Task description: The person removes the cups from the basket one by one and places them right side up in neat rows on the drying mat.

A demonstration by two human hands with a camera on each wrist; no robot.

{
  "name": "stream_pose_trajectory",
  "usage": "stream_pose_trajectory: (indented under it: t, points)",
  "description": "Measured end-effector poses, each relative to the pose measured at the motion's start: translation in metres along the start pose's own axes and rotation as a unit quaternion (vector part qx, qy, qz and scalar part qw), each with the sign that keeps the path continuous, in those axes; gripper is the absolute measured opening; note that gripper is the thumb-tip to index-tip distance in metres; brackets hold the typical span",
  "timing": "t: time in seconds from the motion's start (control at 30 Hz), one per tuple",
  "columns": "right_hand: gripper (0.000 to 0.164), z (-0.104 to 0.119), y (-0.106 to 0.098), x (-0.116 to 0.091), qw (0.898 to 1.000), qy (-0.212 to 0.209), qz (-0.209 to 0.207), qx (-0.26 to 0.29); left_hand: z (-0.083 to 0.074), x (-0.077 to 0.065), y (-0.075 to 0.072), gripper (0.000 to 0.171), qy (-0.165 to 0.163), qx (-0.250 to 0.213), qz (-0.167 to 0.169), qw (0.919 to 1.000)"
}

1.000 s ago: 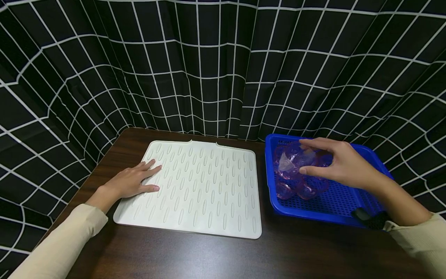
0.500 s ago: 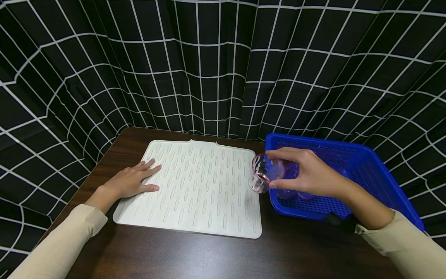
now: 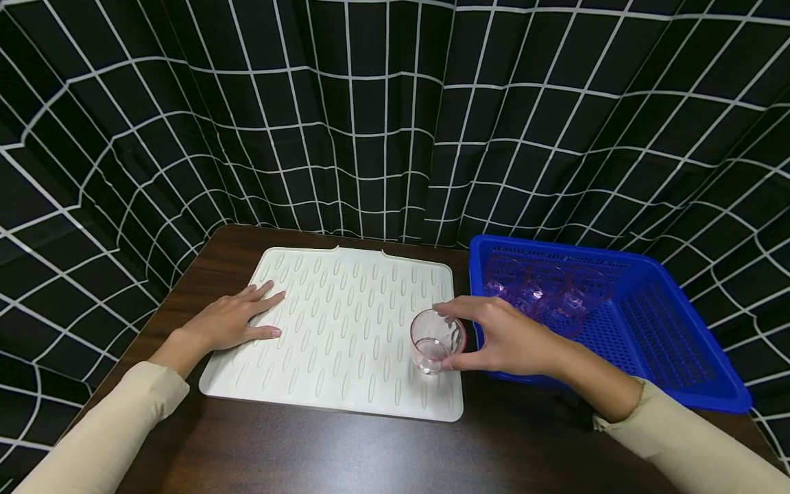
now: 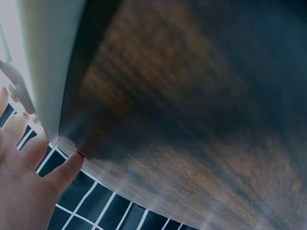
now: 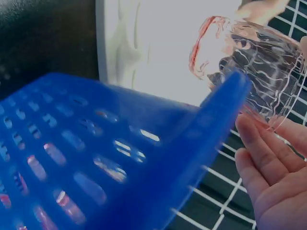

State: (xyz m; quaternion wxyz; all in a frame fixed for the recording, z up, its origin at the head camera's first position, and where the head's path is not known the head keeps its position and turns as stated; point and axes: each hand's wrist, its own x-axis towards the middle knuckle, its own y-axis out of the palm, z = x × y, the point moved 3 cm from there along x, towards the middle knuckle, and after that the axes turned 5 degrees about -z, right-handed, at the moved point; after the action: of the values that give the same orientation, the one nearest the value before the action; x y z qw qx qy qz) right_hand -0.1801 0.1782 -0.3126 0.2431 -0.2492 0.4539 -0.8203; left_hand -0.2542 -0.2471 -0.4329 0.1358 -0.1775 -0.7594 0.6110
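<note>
My right hand (image 3: pixel 500 336) pinches a clear, pink-tinted drinking glass (image 3: pixel 426 343) between thumb and fingers, over the right edge of the white drying mat (image 3: pixel 345 322). The glass is tilted, its mouth turned up toward the head camera. In the right wrist view the glass (image 5: pixel 259 67) shows rippled walls, with fingertips along its rim. My left hand (image 3: pixel 231 319) lies flat with fingers spread on the left edge of the mat. The left wrist view shows that hand (image 4: pixel 33 172) beside the mat's pale edge.
A blue perforated basket (image 3: pixel 642 329) stands right of the mat, with several pink glasses (image 3: pixel 537 295) inside. Its near wall (image 5: pixel 158 163) lies close by my right hand. The dark wooden table (image 3: pixel 296 446) carries everything, and a black gridded curtain (image 3: pixel 370 137) hangs behind.
My right hand was over the basket, then came left past its rim with a glass and lowered it toward the mat. The left hand has stayed in place.
</note>
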Motion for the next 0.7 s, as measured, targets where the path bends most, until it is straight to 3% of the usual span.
stream_pose_trajectory:
  t: [0.4,0.7]
  points:
    - [0.070,0.003,0.028,0.005,0.998,-0.032,0.036,-0.028,-0.001,-0.001,-0.001,0.086,0.000,-0.003,0.000,1.0000]
    - [0.070,-0.002,0.037,0.004,0.997,-0.041,0.051,-0.049,0.000,0.000,-0.001,0.084,0.004,-0.001,-0.004,1.0000]
